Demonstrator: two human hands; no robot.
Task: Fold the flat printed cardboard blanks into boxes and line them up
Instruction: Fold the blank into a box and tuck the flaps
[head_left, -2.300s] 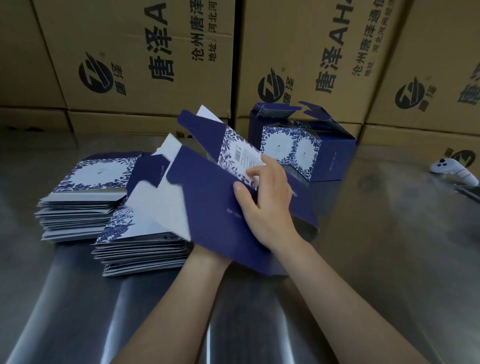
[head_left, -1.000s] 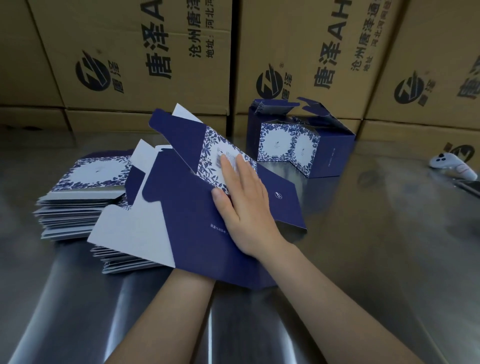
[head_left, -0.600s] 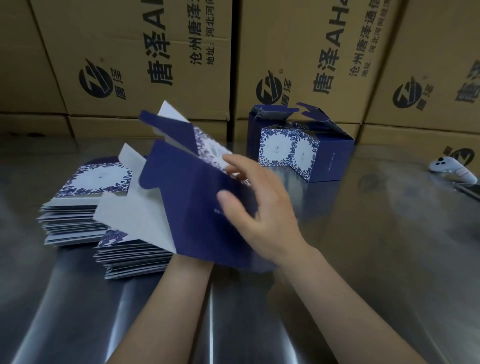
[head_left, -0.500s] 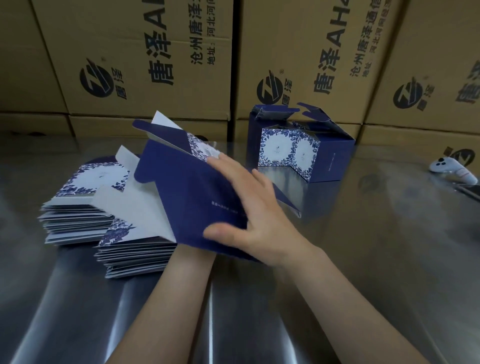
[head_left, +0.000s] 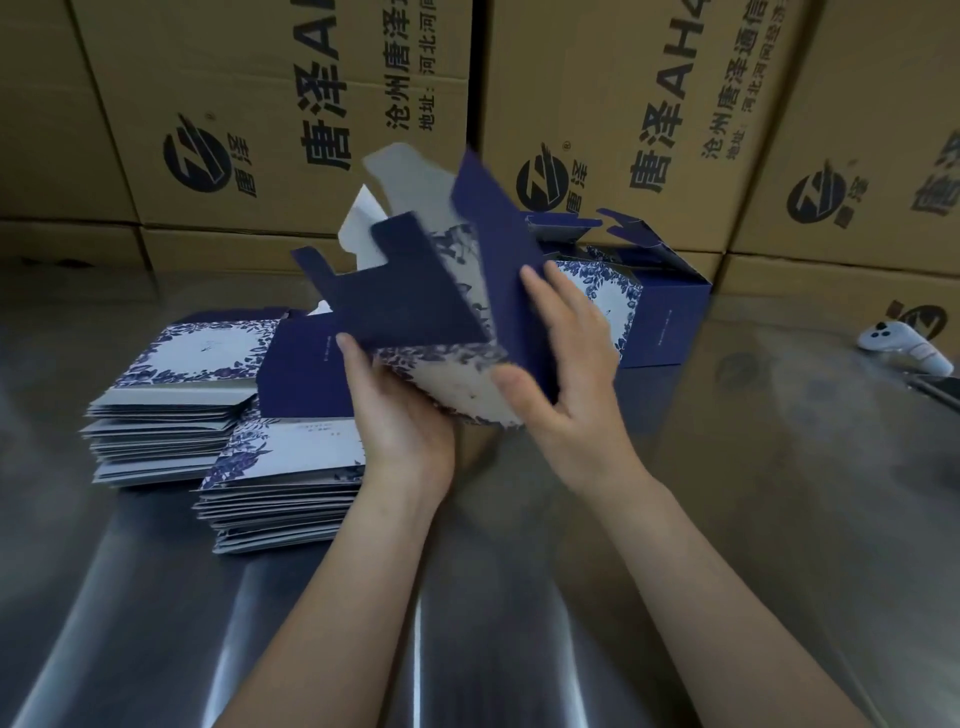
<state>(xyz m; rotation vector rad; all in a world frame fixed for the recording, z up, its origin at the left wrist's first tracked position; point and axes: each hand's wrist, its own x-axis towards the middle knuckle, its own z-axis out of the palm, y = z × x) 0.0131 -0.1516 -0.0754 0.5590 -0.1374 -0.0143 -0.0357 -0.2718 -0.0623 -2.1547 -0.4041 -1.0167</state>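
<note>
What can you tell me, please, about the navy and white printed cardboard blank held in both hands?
The navy and white printed cardboard blank is half opened, raised above the metal table. Plain navy panels and notched flaps stand up, a white face with blue floral print sits lowest, and the unprinted inside looks pale grey. The left hand grips it from below, thumb on a navy panel; the right hand presses straight fingers against another.

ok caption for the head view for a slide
Left hand grips and right hand presses a blue printed blank beside stacks of flat blanks.
</note>
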